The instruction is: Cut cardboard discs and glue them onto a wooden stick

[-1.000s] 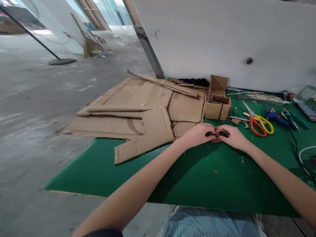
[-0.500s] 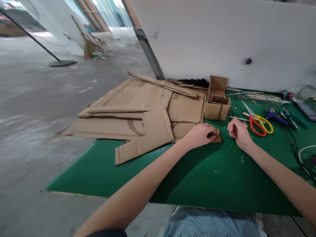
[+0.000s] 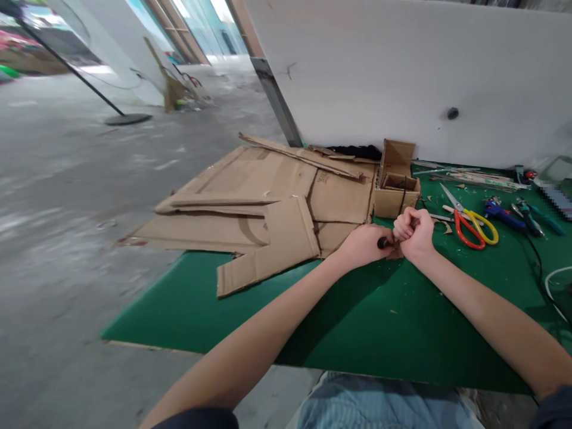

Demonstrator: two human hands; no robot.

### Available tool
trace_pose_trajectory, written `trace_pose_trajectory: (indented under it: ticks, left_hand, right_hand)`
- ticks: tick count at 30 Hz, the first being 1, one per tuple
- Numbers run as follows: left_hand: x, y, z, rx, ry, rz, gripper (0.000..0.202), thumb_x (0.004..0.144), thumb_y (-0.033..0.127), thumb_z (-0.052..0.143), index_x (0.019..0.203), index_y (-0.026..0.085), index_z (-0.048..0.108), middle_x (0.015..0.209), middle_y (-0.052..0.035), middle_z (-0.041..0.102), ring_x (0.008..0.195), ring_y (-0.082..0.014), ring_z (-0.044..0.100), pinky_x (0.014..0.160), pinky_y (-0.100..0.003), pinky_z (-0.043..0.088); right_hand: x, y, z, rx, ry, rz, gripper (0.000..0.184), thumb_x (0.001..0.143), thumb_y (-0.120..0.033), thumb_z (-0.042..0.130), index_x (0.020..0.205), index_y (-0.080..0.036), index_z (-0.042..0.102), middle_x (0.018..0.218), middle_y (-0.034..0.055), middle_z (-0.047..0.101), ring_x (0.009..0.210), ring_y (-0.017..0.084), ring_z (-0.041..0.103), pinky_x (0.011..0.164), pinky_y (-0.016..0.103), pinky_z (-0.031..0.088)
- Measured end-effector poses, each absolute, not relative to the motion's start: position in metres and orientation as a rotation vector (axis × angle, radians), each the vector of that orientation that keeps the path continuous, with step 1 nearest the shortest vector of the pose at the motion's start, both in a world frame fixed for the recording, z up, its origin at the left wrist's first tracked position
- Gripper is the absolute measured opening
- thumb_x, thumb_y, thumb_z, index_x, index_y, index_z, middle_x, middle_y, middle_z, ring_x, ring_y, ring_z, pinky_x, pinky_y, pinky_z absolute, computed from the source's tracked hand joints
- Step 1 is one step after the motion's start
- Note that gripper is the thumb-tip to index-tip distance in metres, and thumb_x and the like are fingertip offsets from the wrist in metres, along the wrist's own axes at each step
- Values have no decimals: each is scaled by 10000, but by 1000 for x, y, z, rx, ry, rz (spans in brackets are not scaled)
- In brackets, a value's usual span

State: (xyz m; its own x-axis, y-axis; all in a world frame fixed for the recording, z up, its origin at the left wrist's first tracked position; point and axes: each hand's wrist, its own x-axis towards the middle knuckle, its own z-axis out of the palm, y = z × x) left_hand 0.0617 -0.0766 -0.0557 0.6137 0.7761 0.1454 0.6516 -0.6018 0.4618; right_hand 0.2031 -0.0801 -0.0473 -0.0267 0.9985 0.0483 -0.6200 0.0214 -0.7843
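Observation:
My left hand (image 3: 367, 243) is closed on a small piece of cardboard (image 3: 395, 254), low over the green table. The rounded end of a black object (image 3: 382, 242) shows between its thumb and fingers; its kind is unclear. Touching or nearly touching the left fingertips is my right hand (image 3: 416, 233), curled into a fist. A bit of something dark shows inside that fist, too little to name. Just behind the hands stands an open cardboard box (image 3: 389, 204) with a dark band around it.
Flat cardboard sheets (image 3: 286, 223) cover the table's left part. To the right lie scissors (image 3: 469, 227) with red and yellow handles, a blue glue gun (image 3: 503, 214), pliers (image 3: 527, 217) and thin sticks (image 3: 480, 179). A white panel (image 3: 379, 77) rises behind the green table (image 3: 339, 333).
My right hand has moved left and now meets the left hand at the small cardboard piece. The left hand stays nearly in place, with the black end showing more clearly.

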Motion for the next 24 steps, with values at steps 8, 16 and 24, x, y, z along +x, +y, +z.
trace_pose_trajectory:
  ticks: [8,16,24]
  left_hand:
    - [60,-76,-56,2457,1140,477,98,784,282,631,794,196,677,821,-27,720,741,-179,630,668,-271,429]
    - [61,-76,-54,2364,1165,474,116,762,289,666,809,183,675,790,-18,713,687,-161,617,626,-256,402]
    - [60,-75,-56,2350,1187,481,156,759,324,675,803,189,612,748,-7,678,645,-151,585,589,-256,365]
  right_hand:
    - [201,-75,-52,-612,-768,1471,299,720,-337,465,490,-235,303,375,-82,171,360,83,111,374,236,133]
    - [199,-75,-51,-676,-810,1460,287,678,-379,491,481,-239,335,380,-88,174,367,81,112,376,223,123]
    - [200,-73,-52,-703,-863,1456,313,718,-411,477,496,-242,336,374,-93,166,366,81,98,375,222,116]
